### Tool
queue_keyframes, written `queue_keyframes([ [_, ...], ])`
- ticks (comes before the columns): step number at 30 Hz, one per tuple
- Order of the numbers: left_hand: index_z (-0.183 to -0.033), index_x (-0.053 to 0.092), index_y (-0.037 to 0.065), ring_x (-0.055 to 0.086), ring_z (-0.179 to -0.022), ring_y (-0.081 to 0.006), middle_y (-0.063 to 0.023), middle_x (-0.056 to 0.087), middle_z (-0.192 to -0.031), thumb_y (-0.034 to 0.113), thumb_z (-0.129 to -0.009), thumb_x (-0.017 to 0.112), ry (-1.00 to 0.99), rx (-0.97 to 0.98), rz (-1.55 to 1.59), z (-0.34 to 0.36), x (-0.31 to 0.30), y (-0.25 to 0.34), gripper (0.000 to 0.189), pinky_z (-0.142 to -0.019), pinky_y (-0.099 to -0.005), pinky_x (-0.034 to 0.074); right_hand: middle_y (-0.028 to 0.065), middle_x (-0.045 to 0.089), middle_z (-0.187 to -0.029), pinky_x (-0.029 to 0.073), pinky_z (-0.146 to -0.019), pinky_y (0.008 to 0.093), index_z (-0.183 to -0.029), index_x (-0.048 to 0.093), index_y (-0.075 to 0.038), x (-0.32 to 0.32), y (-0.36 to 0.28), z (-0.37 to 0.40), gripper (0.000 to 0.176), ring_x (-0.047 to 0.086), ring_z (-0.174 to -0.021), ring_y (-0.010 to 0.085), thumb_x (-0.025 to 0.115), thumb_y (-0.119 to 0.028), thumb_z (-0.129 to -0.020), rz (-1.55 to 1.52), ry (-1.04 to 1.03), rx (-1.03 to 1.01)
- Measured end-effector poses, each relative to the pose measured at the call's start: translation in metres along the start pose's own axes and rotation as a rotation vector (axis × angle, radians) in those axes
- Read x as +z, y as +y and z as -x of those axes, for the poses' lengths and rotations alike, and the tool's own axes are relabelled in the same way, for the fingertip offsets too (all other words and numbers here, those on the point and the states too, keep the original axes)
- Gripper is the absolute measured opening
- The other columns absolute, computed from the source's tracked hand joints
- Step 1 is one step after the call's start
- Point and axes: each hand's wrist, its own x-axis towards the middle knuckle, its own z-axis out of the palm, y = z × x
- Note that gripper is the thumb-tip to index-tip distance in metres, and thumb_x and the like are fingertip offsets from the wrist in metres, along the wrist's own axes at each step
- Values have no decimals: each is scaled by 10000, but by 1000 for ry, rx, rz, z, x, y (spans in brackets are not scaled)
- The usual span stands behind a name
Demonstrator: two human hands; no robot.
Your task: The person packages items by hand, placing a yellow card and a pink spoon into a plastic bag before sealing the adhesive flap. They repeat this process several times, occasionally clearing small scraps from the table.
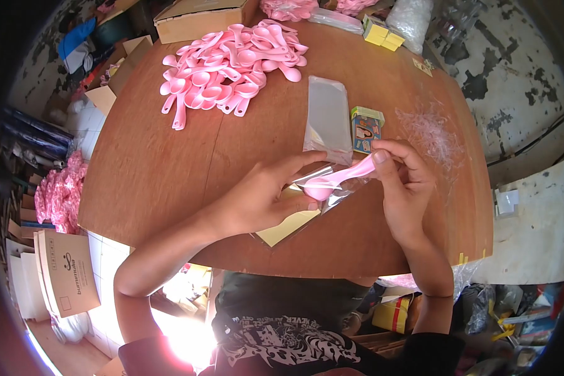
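A pink measuring-style spoon (pixel 341 178) lies slanted between my hands, its bowl at the mouth of a clear plastic bag (pixel 337 199). My right hand (pixel 402 182) pinches the end of the handle. My left hand (pixel 266 191) grips the bag, thumb and forefinger on either side of the spoon's bowl. Beneath the left hand a pale yellow card (pixel 288 228) shows, partly covered by the fingers. Just beyond the bag lie a stack of clear bags (pixel 327 116) and a small printed box (pixel 366 130).
A large heap of pink spoons (pixel 232 66) covers the far left of the wooden table (pixel 144 182). Behind it sits a cardboard box (pixel 203 20). Crumpled clear plastic scraps (pixel 432 133) lie to the right, and yellow card stacks (pixel 383 34) stand at the back.
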Motion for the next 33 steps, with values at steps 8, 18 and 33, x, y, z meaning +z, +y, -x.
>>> queue_keyframes([
  [8,-1382,394,-26,593,-1081,-156,-142,623,-1190,74,-831,723,28,45,10,2,3,2,650,-856,-282,491,64,661,-897,507,-709,204,-1021,653,46,5,-5,-4,142,623,-799,85,637,-19,-896,63,55,29],
  [18,-1393,383,-21,627,-969,-119,-131,670,-1102,78,-833,724,16,-15,-40,5,2,6,663,-775,-256,502,77,602,-984,478,-786,311,-883,710,-36,8,1,0,112,592,-940,201,741,-74,-782,464,-157,-209],
  [33,-1394,384,-19,638,-1059,-273,-207,579,-1241,100,-788,750,-29,156,-16,9,9,12,718,-875,-362,496,50,609,-884,492,-660,341,-879,674,-40,11,-15,-7,171,587,-814,224,714,-34,-713,813,-226,-509],
])
